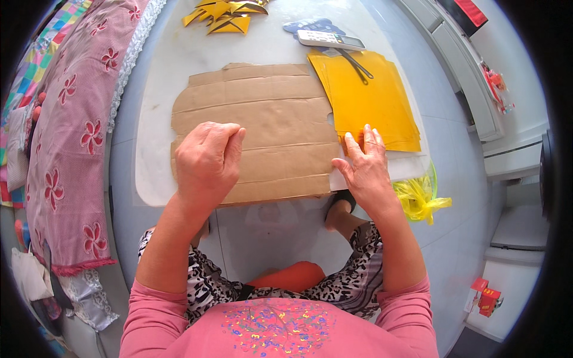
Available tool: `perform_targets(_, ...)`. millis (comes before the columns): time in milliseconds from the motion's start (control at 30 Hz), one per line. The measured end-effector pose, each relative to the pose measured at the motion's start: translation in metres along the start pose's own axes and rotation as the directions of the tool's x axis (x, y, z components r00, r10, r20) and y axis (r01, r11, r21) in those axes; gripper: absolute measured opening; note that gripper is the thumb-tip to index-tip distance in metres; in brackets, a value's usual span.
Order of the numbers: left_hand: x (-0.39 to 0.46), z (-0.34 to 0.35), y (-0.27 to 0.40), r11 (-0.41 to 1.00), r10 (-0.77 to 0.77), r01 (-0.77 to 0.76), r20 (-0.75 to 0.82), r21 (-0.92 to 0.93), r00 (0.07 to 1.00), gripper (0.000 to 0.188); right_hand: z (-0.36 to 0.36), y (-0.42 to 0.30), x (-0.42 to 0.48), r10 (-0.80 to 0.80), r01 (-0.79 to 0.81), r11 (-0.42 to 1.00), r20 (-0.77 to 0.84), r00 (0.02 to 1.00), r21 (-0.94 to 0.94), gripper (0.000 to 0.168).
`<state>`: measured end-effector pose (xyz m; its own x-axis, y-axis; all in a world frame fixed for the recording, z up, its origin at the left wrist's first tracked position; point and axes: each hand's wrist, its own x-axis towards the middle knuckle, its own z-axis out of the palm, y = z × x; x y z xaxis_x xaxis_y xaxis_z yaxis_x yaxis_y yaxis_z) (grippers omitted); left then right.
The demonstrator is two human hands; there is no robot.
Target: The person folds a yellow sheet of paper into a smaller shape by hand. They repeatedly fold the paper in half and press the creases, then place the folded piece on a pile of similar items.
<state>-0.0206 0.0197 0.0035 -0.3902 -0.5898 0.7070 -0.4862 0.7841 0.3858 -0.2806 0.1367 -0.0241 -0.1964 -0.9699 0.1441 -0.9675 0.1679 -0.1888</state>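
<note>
My left hand is over the left part of a flattened cardboard sheet, its fingers curled and the thumb against the index finger. Nothing shows in it. With fingers spread, my right hand reaches the near left corner of a stack of golden-yellow paper sheets; its fingertips overlap the edge. Whether they press on the paper or hover just above it is hard to tell. The stack lies to the right of the cardboard, slightly fanned at its left side.
A pale tabletop bears it all. Folded yellow paper pieces are heaped at the far side. A white remote control and a dark-handled tool lie atop the stack's far end. A yellow plastic bag hangs near the right corner.
</note>
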Motion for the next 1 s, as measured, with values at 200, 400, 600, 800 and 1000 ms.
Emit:
perform_targets(200, -0.002, 0.000, -0.002, 1.000, 0.013, -0.013, 0.013, 0.021, 1.000, 0.008, -0.002, -0.002, 0.002, 0.002, -0.001, 0.999, 0.026, 1.000, -0.037, 0.055)
perform_targets(400, 0.000, -0.001, 0.001, 0.999, 0.026, -0.026, 0.004, 0.024, 1.000, 0.008, 0.003, -0.001, 0.006, 0.011, -0.010, 0.997, 0.001, 1.000, -0.083, 0.061)
perform_targets(600, 0.001, -0.001, 0.000, 1.000, 0.006, -0.006, -0.013, 0.001, 1.000, 0.008, 0.003, -0.008, 0.012, 0.055, -0.055, 0.996, -0.007, 0.998, -0.076, 0.069)
perform_targets(800, 0.003, -0.002, -0.002, 0.999, 0.027, -0.026, -0.024, 0.031, 0.999, 0.009, 0.002, -0.003, 0.024, 0.057, -0.056, 0.998, 0.033, 0.998, -0.042, 0.077)
perform_targets(1000, 0.004, -0.007, -0.004, 0.998, 0.018, -0.017, -0.016, 0.062, 1.000, 0.010, 0.000, 0.002, 0.032, 0.029, -0.021, 0.998, -0.112, 0.993, 0.067, 0.075)
